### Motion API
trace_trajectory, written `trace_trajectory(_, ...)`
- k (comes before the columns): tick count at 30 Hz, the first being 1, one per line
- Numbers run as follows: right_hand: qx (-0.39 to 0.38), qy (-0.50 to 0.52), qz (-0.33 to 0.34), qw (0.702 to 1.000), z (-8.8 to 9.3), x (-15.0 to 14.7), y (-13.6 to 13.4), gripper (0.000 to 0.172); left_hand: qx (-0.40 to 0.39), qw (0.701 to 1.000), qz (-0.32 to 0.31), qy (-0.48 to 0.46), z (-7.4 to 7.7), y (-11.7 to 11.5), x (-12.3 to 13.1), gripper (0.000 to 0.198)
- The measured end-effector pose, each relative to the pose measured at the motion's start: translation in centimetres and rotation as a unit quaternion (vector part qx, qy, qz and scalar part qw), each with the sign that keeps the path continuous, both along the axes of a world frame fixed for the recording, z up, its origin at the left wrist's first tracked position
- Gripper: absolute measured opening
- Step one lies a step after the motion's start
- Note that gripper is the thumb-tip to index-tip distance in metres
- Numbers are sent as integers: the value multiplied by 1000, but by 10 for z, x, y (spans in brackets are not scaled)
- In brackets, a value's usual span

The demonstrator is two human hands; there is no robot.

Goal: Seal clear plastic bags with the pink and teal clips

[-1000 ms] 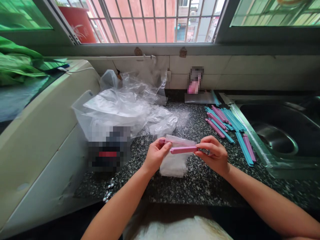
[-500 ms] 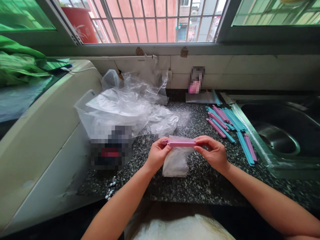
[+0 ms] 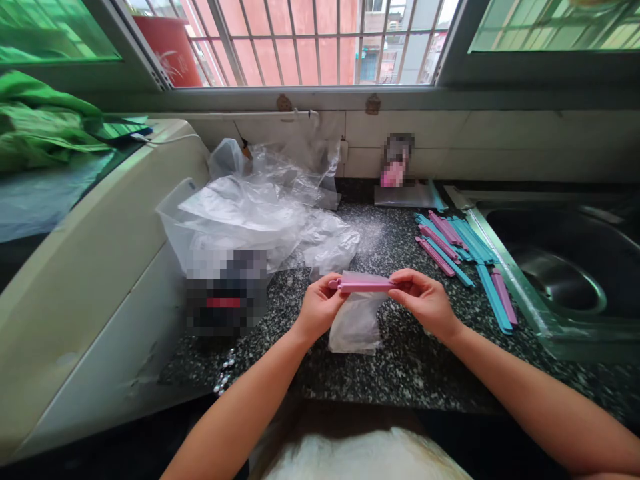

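A pink bag-sealing clip [image 3: 367, 286] lies level across the top of a small clear plastic bag [image 3: 356, 327]. A strip of the bag's film shows above the clip, and the rest hangs below it over the counter. My left hand [image 3: 320, 303] pinches the clip's left end, where its rounded tip sticks out. At the other end, my right hand [image 3: 425, 300] holds the clip between thumb and fingers. Its fingertips partly cover that end, so I cannot tell whether the clip is fully closed.
Pink and blue sealing clips [image 3: 450, 243] lie in a pile at the right, beside the metal sink [image 3: 530, 313]. Crumpled clear plastic bags [image 3: 270, 213] cover the left of the speckled counter [image 3: 400, 373]. A flat clear packet [image 3: 405, 196] rests near the tiled wall.
The whole view has shifted slightly, so the scene sits a little further right. Both hands keep their hold on the clip, which looks slightly tilted towards me; the bag still hangs from it.
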State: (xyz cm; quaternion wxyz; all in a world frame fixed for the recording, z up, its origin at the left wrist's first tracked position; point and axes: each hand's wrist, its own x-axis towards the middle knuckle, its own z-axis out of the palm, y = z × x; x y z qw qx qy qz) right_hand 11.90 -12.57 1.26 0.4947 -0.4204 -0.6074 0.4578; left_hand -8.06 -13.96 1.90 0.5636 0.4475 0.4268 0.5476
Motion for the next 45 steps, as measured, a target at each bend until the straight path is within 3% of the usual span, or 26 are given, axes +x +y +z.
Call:
trace_trajectory(13,18,-9,-8,1000,-4,0,3,17,-2,997,-37,65,2,0,-3,33)
trace_trajectory(17,33,-27,-7,999,-4,-1,1,17,-14,997,-16,78,4,0,-4,36)
trace_trajectory(23,-17,-42,-5,999,0,1,1,32,5,996,-18,85,8,-1,-4,36)
trace_trajectory(31,9,-129,16,991,4,3,1,27,86,988,-13,130,4,0,-7,36)
trace_trajectory(37,22,-179,35,983,10,2,-1,24,65,992,-17,105,4,1,-7,38)
trace_trajectory(40,3,-175,35,984,12,3,-1,24,12,995,-51,87,3,1,-7,38)
trace_trajectory(45,-17,-93,-26,995,16,11,4,27,-62,975,-183,107,-3,-1,-4,42)
